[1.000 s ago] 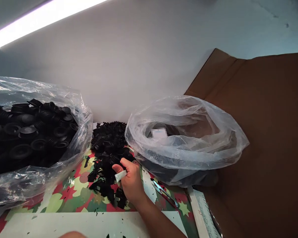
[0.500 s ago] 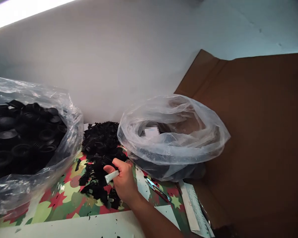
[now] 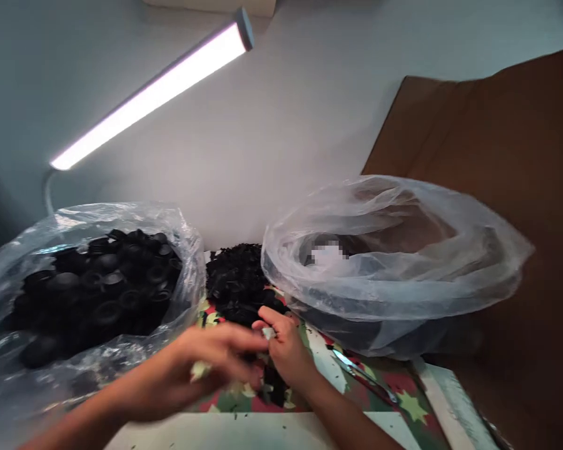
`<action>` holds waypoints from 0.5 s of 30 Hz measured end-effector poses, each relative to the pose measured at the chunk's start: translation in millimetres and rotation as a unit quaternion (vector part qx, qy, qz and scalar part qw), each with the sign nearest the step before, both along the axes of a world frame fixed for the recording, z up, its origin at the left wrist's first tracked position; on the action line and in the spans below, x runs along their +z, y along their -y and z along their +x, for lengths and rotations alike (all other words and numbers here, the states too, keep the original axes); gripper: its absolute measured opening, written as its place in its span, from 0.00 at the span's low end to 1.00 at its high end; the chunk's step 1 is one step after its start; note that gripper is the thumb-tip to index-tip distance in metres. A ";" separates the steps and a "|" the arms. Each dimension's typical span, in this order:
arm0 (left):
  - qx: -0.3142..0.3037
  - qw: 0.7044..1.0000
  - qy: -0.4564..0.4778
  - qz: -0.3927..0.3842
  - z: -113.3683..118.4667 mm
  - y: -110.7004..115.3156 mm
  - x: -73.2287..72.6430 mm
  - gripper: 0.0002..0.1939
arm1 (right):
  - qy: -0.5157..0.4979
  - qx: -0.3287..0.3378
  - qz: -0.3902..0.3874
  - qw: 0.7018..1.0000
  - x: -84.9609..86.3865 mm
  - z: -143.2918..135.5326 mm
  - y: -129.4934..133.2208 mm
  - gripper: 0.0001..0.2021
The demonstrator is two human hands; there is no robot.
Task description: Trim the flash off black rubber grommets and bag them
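My right hand point(image 3: 288, 353) is closed round a small white tool point(image 3: 269, 334), whose end shows at the fingers. Blurred by motion, my left hand point(image 3: 201, 369) reaches in from the left, fingers apart and pointing at the right hand, with nothing seen in it. Behind the hands lies a heap of black scraps point(image 3: 237, 278) on a patterned cover point(image 3: 225, 400). To the left, a clear plastic bag point(image 3: 192, 250) holds many round black parts point(image 3: 107, 281). A second clear bag point(image 3: 403, 300) stands open on the right.
Scissors or a similar metal tool point(image 3: 363, 375) lie right of my right hand. A white box-like item point(image 3: 450, 400) is at the lower right, beside a large cardboard box point(image 3: 511, 187). A lit tube lamp point(image 3: 154, 94) hangs above the left bag. White sheet point(image 3: 192, 432) along the front.
My left hand has come into view from the left, close to my right hand. The view has shifted left and up, showing more of the lamp and the left bag.
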State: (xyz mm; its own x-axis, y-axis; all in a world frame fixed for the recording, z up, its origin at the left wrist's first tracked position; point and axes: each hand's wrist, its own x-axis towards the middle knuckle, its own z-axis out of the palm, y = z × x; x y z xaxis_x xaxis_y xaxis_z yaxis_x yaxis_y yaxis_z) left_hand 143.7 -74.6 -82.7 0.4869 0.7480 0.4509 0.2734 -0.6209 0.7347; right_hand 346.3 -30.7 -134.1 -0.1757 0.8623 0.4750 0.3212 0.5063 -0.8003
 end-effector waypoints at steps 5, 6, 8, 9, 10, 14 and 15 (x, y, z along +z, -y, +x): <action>-0.021 0.999 -0.026 -0.025 5.1 -55.5 -8.8 0.22 | 0.073 0.010 0.046 0.996 -12.9 4.0 0.0 0.16; -0.006 0.999 -0.034 -0.018 6.7 -58.2 -12.0 0.22 | 0.097 0.010 0.067 0.993 -14.3 5.2 -0.1 0.15; -0.003 0.998 -0.070 -0.005 7.9 -59.0 -15.1 0.23 | 0.163 0.013 0.116 0.980 -14.7 7.2 0.6 0.14; -0.019 0.995 -0.095 -0.004 7.3 -58.5 -14.9 0.24 | 0.202 0.013 0.145 0.968 -13.9 7.9 1.3 0.14; -0.042 0.992 -0.121 -0.008 6.3 -58.2 -13.9 0.27 | 0.244 0.010 0.173 0.954 -12.7 8.3 2.1 0.13; -0.077 0.975 -0.207 -0.024 3.0 -59.4 -7.8 0.33 | 0.339 -0.008 0.258 0.905 -6.6 8.6 4.6 0.12; -0.068 0.972 -0.222 -0.027 3.2 -59.7 -6.6 0.32 | 0.343 -0.010 0.267 0.901 -5.1 8.9 4.7 0.13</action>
State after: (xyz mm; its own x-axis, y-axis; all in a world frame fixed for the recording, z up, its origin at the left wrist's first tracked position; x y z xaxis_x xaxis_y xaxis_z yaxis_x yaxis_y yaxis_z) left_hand 147.0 -14.8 -89.4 0.7207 0.6799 0.1356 0.4885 -0.6368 0.5965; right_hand 355.2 -35.4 -139.2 -0.5724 0.5487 0.6093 0.6603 0.7490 -0.0541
